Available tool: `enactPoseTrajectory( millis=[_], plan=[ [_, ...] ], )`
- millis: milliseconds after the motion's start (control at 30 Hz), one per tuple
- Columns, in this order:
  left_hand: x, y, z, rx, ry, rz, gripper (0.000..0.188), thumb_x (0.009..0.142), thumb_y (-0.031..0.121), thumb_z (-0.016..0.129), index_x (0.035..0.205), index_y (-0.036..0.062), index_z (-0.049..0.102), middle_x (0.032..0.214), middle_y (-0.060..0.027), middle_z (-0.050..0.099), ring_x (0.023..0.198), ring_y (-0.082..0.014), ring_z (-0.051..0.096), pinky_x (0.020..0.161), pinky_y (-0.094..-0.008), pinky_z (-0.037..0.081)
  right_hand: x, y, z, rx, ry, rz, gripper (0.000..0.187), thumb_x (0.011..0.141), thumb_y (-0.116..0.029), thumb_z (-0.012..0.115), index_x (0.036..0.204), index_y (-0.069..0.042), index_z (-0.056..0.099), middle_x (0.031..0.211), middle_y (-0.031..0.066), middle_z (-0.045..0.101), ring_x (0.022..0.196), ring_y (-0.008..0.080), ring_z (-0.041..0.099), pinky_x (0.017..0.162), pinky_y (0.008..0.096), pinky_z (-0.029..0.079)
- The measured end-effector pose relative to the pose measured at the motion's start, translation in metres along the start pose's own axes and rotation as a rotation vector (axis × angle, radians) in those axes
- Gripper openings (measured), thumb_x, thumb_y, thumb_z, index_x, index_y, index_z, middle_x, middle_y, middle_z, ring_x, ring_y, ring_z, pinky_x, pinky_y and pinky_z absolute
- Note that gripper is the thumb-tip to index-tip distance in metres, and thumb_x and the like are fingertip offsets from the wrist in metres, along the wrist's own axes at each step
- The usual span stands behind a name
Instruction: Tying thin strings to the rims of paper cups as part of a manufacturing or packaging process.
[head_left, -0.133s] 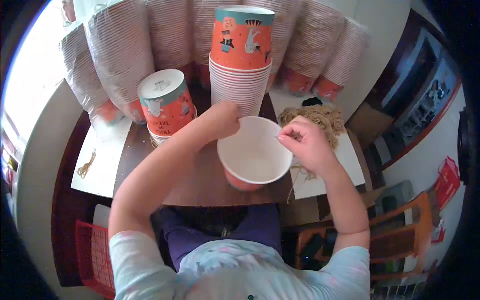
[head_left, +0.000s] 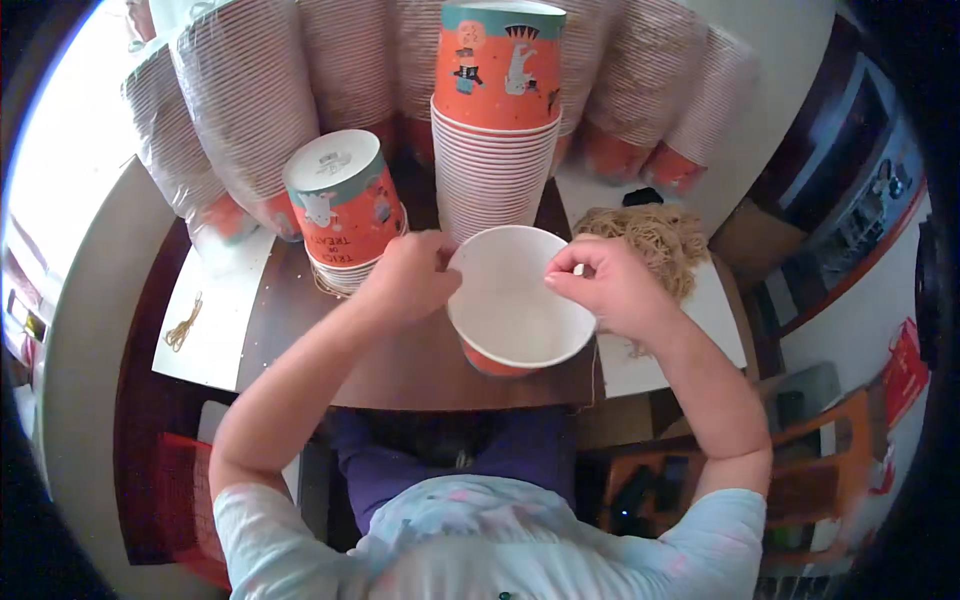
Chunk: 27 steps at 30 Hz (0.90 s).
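Observation:
A paper bucket [head_left: 520, 300], white inside and orange outside, stands upright before me with its mouth tilted toward me. My left hand [head_left: 415, 272] is at its left rim, fingers bent together; what they hold, if anything, is hidden. Over the right rim, my right hand [head_left: 610, 285] pinches thumb against forefinger on a thin cord. A strand of this cord [head_left: 593, 375] hangs down beside the bucket past the table's front edge. Most of the cord is covered by the hand.
Behind the bucket rises a tall stack of upturned buckets [head_left: 495, 170]; a shorter stack [head_left: 345, 215] stands left. Wrapped bucket stacks [head_left: 245, 100] line the back. Tangled cord [head_left: 650, 240] lies on a white board at right, and a small cord bundle [head_left: 183, 325] at left.
My left hand has drawn back to the left and slightly down from the bucket's rim. The right hand keeps its pinch near the right rim. The whole view has shifted slightly.

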<state>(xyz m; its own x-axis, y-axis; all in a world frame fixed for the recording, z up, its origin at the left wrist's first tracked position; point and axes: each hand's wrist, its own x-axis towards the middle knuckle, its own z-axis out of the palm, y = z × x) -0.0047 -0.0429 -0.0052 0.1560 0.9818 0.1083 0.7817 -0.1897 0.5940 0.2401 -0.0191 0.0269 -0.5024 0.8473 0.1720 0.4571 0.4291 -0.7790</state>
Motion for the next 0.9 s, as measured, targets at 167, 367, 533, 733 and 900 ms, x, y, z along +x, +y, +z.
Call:
enactPoseTrajectory(
  millis=[167, 367, 533, 733, 900],
  plan=[
    [-0.041, -0.004, 0.012, -0.665, 0.014, -0.227, 0.033, 0.089, 0.017, 0.059, 0.114, -0.0029, 0.055, 0.086, -0.0053, 0.063, 0.070, -0.0094, 0.060, 0.059, -0.0245, 0.051, 0.039, -0.007, 0.039, 0.081, -0.231, 0.125, 0.015, 0.081, -0.014, 0.065, 0.084, 0.001, 0.066, 0.074, 0.0027, 0.064, 0.069, 0.0074, 0.056, 0.061, 0.0259, 0.045],
    [-0.048, -0.013, 0.017, -0.951, 0.094, -0.318, 0.029, 0.095, 0.019, 0.052, 0.114, -0.0027, 0.056, 0.082, -0.0029, 0.062, 0.065, -0.0072, 0.056, 0.056, -0.0219, 0.046, 0.049, 0.010, 0.071, 0.026, -0.278, 0.067, 0.013, 0.081, -0.013, 0.063, 0.083, 0.000, 0.066, 0.071, 0.0026, 0.063, 0.065, 0.0085, 0.056, 0.057, 0.0271, 0.046],
    [-0.031, -0.025, 0.019, -0.823, 0.074, -0.218, 0.022, 0.094, 0.014, 0.052, 0.105, -0.0028, 0.062, 0.076, -0.0006, 0.061, 0.062, -0.0051, 0.050, 0.055, -0.0200, 0.041, 0.049, 0.009, 0.072, 0.046, -0.217, 0.100, 0.013, 0.081, -0.013, 0.062, 0.081, 0.000, 0.065, 0.070, 0.0033, 0.063, 0.064, 0.0090, 0.056, 0.058, 0.0281, 0.046],
    [-0.026, -0.030, 0.026, -0.837, 0.078, -0.203, 0.020, 0.092, 0.010, 0.053, 0.103, -0.0028, 0.063, 0.080, -0.0016, 0.063, 0.065, -0.0055, 0.053, 0.058, -0.0202, 0.044, 0.053, 0.007, 0.074, 0.002, -0.221, 0.048, 0.012, 0.080, -0.011, 0.061, 0.078, 0.000, 0.065, 0.067, 0.0041, 0.062, 0.063, 0.0092, 0.056, 0.057, 0.0281, 0.046],
    [-0.027, -0.028, 0.022, -0.777, 0.037, -0.137, 0.022, 0.091, 0.007, 0.053, 0.108, -0.0035, 0.062, 0.085, -0.0033, 0.065, 0.071, -0.0070, 0.057, 0.064, -0.0219, 0.047, 0.057, 0.009, 0.083, -0.003, -0.211, 0.053, 0.012, 0.080, -0.011, 0.060, 0.076, 0.000, 0.064, 0.066, 0.0042, 0.062, 0.062, 0.0096, 0.056, 0.057, 0.0288, 0.046]
  ],
)
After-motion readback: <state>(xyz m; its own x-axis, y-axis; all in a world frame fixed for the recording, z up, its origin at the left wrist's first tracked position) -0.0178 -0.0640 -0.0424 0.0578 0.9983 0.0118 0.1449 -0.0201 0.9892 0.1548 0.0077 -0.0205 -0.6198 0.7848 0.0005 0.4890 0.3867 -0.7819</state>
